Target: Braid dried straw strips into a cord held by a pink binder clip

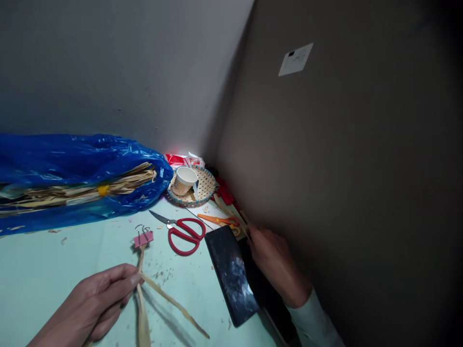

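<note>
Leaf strips (142, 308) at worktop (43, 270) near edge
The leaf strips are pinched by the closed left hand (97, 301); the right hand's (275, 262) grip, at the right edge, cannot be determined.

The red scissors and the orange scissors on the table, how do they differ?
The red scissors are larger; the orange scissors are smaller and slimmer. The red scissors lie in the open on the pale green table; the orange scissors sit farther back by the wall, close to the right hand. Both lie flat, tips pointing left.
</note>
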The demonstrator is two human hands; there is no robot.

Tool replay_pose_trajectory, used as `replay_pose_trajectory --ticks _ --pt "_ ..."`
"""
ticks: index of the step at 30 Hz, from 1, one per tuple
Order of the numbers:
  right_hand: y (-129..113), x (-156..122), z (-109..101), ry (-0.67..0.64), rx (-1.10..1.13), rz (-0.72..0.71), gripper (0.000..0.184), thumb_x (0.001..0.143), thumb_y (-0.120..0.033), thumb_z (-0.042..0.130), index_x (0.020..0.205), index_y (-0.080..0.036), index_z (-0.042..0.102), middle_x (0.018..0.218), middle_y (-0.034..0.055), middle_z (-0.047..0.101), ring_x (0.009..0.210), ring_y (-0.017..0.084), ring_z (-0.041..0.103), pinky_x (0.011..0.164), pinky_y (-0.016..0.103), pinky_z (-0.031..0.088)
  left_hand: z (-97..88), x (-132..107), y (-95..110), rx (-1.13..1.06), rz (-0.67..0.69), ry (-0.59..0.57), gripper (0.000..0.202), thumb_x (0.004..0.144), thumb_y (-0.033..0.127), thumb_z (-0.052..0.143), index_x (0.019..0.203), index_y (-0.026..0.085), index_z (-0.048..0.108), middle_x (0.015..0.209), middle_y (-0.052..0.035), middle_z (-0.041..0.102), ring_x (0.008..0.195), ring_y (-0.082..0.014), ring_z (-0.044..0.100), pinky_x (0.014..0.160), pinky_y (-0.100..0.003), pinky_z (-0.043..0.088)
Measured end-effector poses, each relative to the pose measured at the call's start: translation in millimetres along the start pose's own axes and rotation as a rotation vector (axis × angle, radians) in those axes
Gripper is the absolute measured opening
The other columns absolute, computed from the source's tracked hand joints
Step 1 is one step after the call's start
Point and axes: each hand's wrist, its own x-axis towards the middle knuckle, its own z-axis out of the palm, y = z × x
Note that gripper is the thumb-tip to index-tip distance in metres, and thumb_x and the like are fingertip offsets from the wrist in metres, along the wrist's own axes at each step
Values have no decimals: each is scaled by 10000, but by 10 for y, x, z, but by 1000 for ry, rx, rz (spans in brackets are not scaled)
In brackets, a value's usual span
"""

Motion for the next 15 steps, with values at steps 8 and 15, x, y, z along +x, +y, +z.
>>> replay_pose_trajectory --ticks 8,15 --pt "32 -14 -130 270 524 -108 279 957 -131 438 1114 -187 662 1011 73 733 887 208 688 820 304 484 -12 46 -59 -104 -3 -41 460 636 612 814 668 205 603 497 127 270 428 -17 71 461 -214 -24" --pt "-201 -80 -260 109 1065 -429 181 946 -159 549 962 -209 722 931 24 725 862 150 681 792 229 518 16 -16 28 -60 2 -51 503 644 667 766 737 210 577 553 132 257 458 -41 87 463 -240 13"
